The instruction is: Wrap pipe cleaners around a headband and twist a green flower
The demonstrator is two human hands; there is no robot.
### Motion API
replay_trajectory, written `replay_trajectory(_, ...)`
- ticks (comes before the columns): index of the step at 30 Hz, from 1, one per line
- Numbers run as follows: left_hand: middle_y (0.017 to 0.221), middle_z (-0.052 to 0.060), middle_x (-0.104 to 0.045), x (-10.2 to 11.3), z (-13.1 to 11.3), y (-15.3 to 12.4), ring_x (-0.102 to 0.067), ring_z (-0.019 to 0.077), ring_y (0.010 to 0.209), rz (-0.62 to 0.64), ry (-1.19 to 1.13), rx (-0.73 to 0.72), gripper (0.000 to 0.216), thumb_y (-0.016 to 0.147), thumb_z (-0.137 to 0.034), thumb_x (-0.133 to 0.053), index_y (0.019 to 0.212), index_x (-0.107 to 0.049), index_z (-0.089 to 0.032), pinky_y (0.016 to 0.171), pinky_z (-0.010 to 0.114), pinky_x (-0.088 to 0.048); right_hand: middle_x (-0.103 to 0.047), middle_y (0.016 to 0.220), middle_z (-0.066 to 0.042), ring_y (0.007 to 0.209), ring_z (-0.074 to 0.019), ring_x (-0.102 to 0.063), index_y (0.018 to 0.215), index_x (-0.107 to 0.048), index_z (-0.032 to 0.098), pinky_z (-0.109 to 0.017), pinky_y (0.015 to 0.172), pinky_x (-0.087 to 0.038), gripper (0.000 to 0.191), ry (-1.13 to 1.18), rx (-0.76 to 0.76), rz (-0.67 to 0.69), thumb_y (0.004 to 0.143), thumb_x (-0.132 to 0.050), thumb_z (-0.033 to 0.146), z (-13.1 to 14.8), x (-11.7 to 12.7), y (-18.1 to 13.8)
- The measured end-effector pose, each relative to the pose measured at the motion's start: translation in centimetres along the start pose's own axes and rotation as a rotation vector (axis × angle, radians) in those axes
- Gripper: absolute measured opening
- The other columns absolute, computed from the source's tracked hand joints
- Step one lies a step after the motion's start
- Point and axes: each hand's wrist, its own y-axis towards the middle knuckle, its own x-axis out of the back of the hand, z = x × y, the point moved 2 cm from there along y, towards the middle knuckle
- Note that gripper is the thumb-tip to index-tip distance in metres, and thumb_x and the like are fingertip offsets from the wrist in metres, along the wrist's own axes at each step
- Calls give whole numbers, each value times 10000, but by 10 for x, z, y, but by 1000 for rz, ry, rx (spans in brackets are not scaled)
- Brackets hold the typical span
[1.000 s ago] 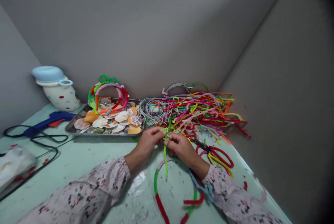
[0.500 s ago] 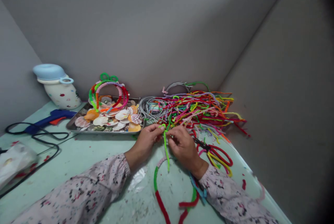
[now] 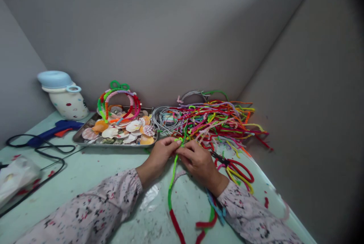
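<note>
Thumb and fingers of my left hand (image 3: 162,157) pinch a bright green pipe cleaner (image 3: 174,172), bunched or curled at its upper end. My right hand (image 3: 201,162) meets it from the other side, its fingertips closed on the same pipe cleaner. The green tail hangs down below my fingers. Beneath my hands a headband wrapped in pink, green and red (image 3: 176,226) lies on the table, its open ends toward me. The exact twist between my fingertips is hidden.
A metal tray (image 3: 113,144) of seashells with wrapped hoops stands behind my left hand. Pipe cleaners (image 3: 224,119) heap at the back right, near scissors (image 3: 241,171) and wire coils (image 3: 167,119). At left are a blue glue gun (image 3: 54,132), its cord and a cup (image 3: 68,102).
The hanging green tail has swung down and to the left, over the headband's left side. My fingertips have come closer together and slightly lower around the green pipe cleaner.
</note>
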Motion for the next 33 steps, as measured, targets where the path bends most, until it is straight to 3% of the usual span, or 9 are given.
replay_trajectory(12, 699, -4, -524, 2, 3, 0, -442, 83, 603, 28, -2, -14, 198, 747, -323, -671, 779, -623, -134, 570, 208, -345, -570, 905, -61, 850, -180, -558, 1016, -623, 202, -311, 741, -478, 195, 182, -61, -124, 851, -533, 153, -2, 2, -1)
replay_trajectory(20, 670, -9, -528, 1, 0, -2, -436, 86, 586, 15, 81, -49, 153, 756, -293, -653, 770, -629, -143, 550, 214, -326, -548, 828, -39, 784, -171, -534, 866, -584, 190, -305, 698, -444, 49, 221, -200, -258, 862, -538, 176, -7, 5, 1)
replay_trajectory(27, 629, -8, -519, -2, -6, -5, -429, 90, 577, 15, 157, -64, 144, 757, -265, -642, 690, -624, -139, 558, 222, -332, -540, 806, -20, 754, -153, -531, 802, -554, 189, -288, 694, -434, 76, 227, -281, -278, 874, -532, 198, -8, 5, 2)
replay_trajectory(33, 632, 5, -563, -1, -2, -3, -464, 89, 554, 14, 95, -45, 167, 764, -290, -635, 710, -603, -136, 544, 220, -345, -570, 824, -36, 807, -164, -553, 790, -584, 179, -291, 741, -448, 90, 216, -264, -255, 869, -550, 204, -11, 3, 2)
